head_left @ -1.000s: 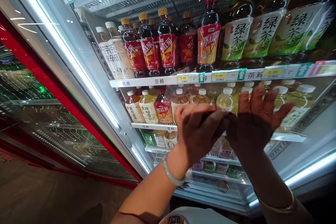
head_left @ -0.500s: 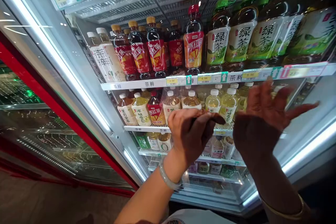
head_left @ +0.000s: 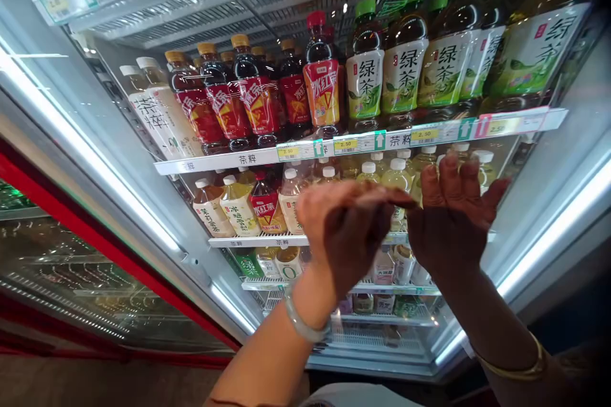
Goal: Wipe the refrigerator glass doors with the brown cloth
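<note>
In front of the drinks cooler, my left hand has its fingers curled in, with one finger stretched to the right. That fingertip reaches the edge of my right hand; whether it presses on it I cannot tell. Nothing shows in the left hand, though its inner side lies in dark shadow. My right hand is raised and open, fingers spread and pointing up, holding nothing. A pale bangle circles the left wrist and a thin gold-coloured bangle the right. Both hands cover part of the white-capped bottles behind.
Red-labelled tea bottles and green-capped green tea bottles stand on the upper shelf. Lower shelves carry smaller bottles. A red door frame slants across the left. Bright light strips line the cooler sides.
My right hand has moved left toward my left hand, so the two now meet or nearly meet. The view has shifted, and the upper bottles appear farther left.
</note>
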Available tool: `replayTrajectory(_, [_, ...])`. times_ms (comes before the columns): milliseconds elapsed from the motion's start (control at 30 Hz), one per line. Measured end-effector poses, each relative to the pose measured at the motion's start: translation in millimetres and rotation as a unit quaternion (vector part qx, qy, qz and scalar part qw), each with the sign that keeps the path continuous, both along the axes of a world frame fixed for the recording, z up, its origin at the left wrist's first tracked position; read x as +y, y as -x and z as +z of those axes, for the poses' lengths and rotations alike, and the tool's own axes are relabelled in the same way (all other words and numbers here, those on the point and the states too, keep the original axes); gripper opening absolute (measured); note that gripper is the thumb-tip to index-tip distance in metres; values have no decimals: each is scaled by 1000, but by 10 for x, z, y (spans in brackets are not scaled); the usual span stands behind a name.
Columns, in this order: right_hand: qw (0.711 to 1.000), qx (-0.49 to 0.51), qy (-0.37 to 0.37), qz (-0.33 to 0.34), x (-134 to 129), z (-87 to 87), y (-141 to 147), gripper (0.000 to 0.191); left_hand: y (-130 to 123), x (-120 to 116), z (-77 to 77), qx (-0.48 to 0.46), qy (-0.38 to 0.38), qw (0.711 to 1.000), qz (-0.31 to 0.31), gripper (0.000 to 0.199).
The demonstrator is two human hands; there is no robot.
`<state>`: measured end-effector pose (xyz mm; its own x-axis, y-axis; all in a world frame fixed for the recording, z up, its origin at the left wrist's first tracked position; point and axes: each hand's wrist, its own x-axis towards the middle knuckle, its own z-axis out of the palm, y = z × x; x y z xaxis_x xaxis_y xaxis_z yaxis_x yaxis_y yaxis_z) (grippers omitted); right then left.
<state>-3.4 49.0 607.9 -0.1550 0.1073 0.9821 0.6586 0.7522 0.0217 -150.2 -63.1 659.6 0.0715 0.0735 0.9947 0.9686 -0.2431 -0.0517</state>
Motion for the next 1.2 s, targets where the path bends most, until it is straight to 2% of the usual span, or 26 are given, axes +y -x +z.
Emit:
replayTrajectory(67, [1000, 6, -3, -7, 29, -24, -13, 69, 60, 32, 221, -30, -47, 998, 39, 23])
replayTrajectory(100, [1000, 12, -2, -13, 45, -35, -10, 67, 55, 57, 255, -33, -60, 996, 53, 24])
replayTrajectory(133, [1000, 17, -2, -16, 61, -45, -3, 65, 24, 84, 227, -30, -62, 996, 58, 24])
replayTrajectory(167, [1000, 20, -9, -17, 76, -54, 4, 64, -26, 108, 141, -16, -52, 997, 52, 22])
replayTrajectory(300, [999, 26, -30, -11, 97, -82, 26, 63, -232, 120, -401, 51, 11, 999, 2, 19])
replayTrajectory(367, [999, 30, -21, 1, 80, -82, 31, 62, -227, 87, -470, 57, 28, 998, -6, 18])
replayTrajectory(400, [999, 35, -18, 6, 69, -79, 33, 61, -196, 74, -416, 50, 30, 998, -7, 17])
replayTrajectory(533, [999, 35, -12, -7, 33, -54, 46, 63, -61, 101, 23, 0, -29, 999, 26, 19])
replayTrajectory(600, [999, 31, -17, -14, 29, -51, 51, 63, -79, 146, 63, 2, -50, 998, 42, 20])
replayTrajectory(667, [999, 33, -37, -13, 32, -57, 49, 63, -156, 174, -110, 24, -31, 999, 32, 18])
replayTrajectory(767, [999, 22, -35, -11, 34, -59, 11, 63, -264, 152, -483, 48, 10, 999, 6, 15])
replayTrajectory(800, [1000, 12, -27, -11, 33, -47, -16, 62, -272, 137, -543, 54, 22, 998, 0, 14])
replayTrajectory(867, [1000, -3, -17, -20, 35, -2, -89, 56, -249, 116, -487, 63, 36, 997, -7, 15])
replayTrajectory(1000, [1000, 14, -16, -23, 87, 110, -264, 48, -197, 155, 56, 32, -7, 999, 10, 17])
replayTrajectory(1067, [1000, 16, -6, -7, 142, 120, -318, 48, -239, 199, 203, 15, -30, 999, 19, 18])
replayTrajectory(1133, [1000, 20, -18, 1, 198, 86, -335, 49, -333, 235, 125, 20, -20, 1000, 11, 18])
replayTrajectory(1200, [998, 33, -44, 5, 235, 34, -320, 52, -440, 250, -109, 41, 13, 999, -6, 14])
